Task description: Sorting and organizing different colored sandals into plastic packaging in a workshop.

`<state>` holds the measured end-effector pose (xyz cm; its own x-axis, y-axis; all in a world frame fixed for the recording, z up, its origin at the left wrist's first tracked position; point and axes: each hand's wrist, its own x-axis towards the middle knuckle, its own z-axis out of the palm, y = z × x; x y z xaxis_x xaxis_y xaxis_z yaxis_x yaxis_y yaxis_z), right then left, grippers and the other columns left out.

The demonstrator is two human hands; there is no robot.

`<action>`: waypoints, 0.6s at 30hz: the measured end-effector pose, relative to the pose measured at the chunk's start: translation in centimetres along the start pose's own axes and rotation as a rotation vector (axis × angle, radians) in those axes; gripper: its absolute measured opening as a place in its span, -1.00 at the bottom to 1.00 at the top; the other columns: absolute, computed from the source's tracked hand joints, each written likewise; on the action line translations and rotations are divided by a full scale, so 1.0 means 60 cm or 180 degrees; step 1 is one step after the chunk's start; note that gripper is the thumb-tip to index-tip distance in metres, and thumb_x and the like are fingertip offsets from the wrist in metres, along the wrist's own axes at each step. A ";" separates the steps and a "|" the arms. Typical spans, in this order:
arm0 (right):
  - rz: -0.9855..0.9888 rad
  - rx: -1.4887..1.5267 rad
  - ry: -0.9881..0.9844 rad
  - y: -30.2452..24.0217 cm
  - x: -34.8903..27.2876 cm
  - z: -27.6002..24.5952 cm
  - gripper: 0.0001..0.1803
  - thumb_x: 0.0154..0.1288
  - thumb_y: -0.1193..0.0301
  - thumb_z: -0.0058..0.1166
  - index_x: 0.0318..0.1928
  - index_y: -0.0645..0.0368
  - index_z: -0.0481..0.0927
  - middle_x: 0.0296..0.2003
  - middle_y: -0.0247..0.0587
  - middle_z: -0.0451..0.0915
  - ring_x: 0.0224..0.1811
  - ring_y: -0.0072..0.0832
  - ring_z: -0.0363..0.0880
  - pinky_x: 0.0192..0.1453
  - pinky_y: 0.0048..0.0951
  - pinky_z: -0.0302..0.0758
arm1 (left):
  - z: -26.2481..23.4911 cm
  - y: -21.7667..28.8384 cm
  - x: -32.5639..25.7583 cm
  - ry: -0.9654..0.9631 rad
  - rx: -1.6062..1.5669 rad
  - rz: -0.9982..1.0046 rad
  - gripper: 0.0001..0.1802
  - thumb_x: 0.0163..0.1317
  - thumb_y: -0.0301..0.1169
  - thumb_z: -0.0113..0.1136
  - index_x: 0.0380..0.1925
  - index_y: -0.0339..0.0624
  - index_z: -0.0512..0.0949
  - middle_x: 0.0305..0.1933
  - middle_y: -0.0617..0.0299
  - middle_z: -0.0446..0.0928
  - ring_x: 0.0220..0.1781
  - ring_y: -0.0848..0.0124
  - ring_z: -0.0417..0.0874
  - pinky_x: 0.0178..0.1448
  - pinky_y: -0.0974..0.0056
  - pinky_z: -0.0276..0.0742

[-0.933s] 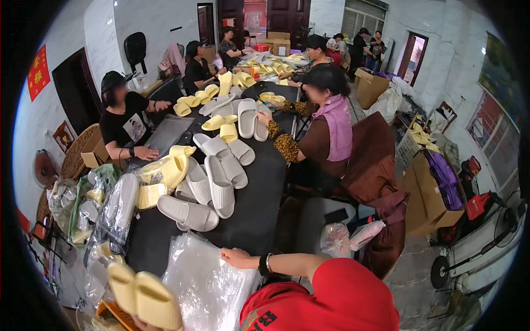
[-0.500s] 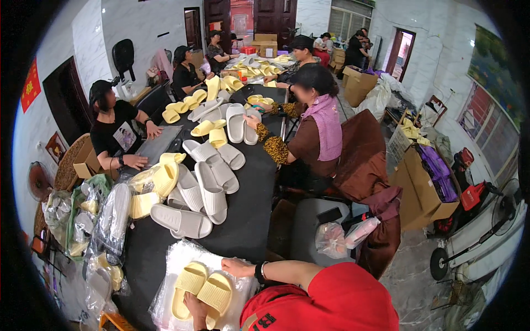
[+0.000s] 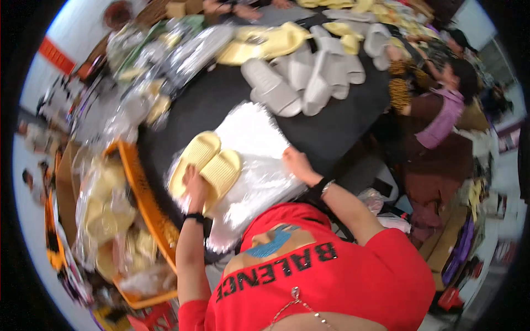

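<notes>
A pair of pale yellow slide slippers (image 3: 222, 172) lies side by side on a stack of shiny transparent plastic bags (image 3: 249, 132) at the near end of the black table. My left hand (image 3: 195, 186) grips the pair at its near side, fingers over the slippers; part of the grip is hidden. At the right edge of the stack, my right hand (image 3: 298, 164) has its fingers closed on the rim of a plastic bag. Farther up the table, several grey slippers (image 3: 271, 87) lie in a loose heap, with yellow slippers (image 3: 264, 43) beside them.
An orange crate (image 3: 144, 190) with bagged yellow slippers (image 3: 107, 220) stands left of the table. Bagged grey slippers (image 3: 201, 52) line the table's left edge. A co-worker in a purple scarf (image 3: 441, 121) sits on the right, and other people's hands show at the far side.
My view has tipped down and turned, so the stack and both my arms show nearer the middle. The left hand stays on the yellow slippers; the right stays at the bags' edge.
</notes>
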<state>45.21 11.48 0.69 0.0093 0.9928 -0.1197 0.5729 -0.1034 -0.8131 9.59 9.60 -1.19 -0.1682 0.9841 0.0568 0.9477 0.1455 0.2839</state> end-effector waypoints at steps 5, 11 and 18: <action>0.0038 0.0572 -0.0923 -0.073 -0.052 -0.055 -0.56 0.17 0.27 0.01 0.03 0.14 0.33 -0.59 -0.19 0.42 -0.56 -0.47 0.43 -0.42 -0.39 0.39 | -0.003 -0.008 -0.029 0.0417 0.0070 0.0264 -0.55 -0.01 -0.41 0.00 -0.04 -0.26 0.36 0.16 0.11 0.28 0.29 0.20 0.12 0.22 0.02 -0.02; 0.0690 0.1024 -0.1747 -0.045 -0.074 -0.070 -0.74 0.14 0.43 0.00 -0.14 0.24 0.45 -0.58 -0.37 0.42 -0.60 -0.66 0.38 -0.54 -0.62 0.33 | -0.031 0.017 -0.013 0.0441 -0.0218 0.0324 -0.55 -0.03 -0.46 0.01 -0.03 -0.19 0.37 0.14 0.16 0.30 0.25 0.18 0.17 0.19 -0.01 0.00; 0.0241 0.0333 -0.1427 -0.059 -0.053 -0.034 -0.76 0.09 0.41 0.04 -0.21 0.22 0.50 -0.52 -0.27 0.51 -0.52 -0.58 0.44 -0.42 -0.50 0.39 | -0.129 0.146 0.042 -0.0073 -0.0497 0.0661 -0.66 -0.19 -0.57 0.03 -0.28 -0.29 0.40 -0.15 -0.03 0.39 -0.01 0.07 0.37 0.03 0.01 0.18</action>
<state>44.79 8.82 5.11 -0.3204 0.8603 -0.3966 0.4983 -0.2030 -0.8429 15.37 12.57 8.84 0.0336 0.9936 0.1081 0.9076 -0.0756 0.4129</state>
